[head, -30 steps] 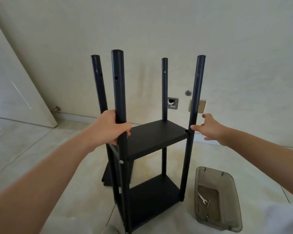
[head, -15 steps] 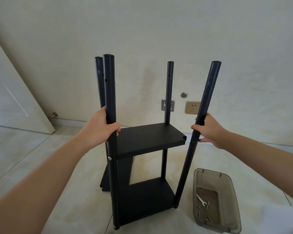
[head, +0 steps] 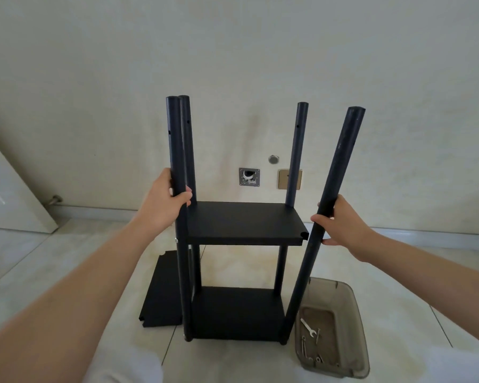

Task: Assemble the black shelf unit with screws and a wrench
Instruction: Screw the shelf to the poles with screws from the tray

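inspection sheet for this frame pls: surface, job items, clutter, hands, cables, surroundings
Surface: pale tiled floor, glossy.
Job's things: black shelf unit upright with two shelves fitted; front-right post leans outward, apart from the upper shelf's notched corner; spare shelf panel flat on the floor behind-left; wrench and screws in the clear bin.
Clutter: nothing seen.
Hands: left hand grips the front-left post; right hand grips the front-right post.
Cables: nothing seen.
Surroundings: cream wall with socket plate, open wall box, round fitting; door at left.
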